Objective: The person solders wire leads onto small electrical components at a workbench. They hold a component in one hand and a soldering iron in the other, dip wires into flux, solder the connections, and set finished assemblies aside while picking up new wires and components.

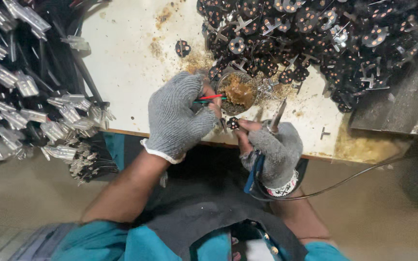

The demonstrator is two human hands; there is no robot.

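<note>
My left hand (177, 113), in a grey knit fingerless glove, pinches red and green wires (212, 98) whose ends reach into a small round tin of brown paste (237, 93). My right hand (272, 145), gloved the same way, grips a soldering iron (277, 115) with its metal tip pointing up and away. The right fingers also hold a small black round disc with copper dots (233, 123) just below the tin. Both hands hover at the near edge of a stained white table (126, 58).
A large heap of black discs with copper dots and metal tabs (315, 34) covers the table's far right. Bundles of black cables with silver terminals (30, 101) lie at the left. A black cord (354, 176) runs from my right wrist to the right. A grey slab (407, 101) sits at right.
</note>
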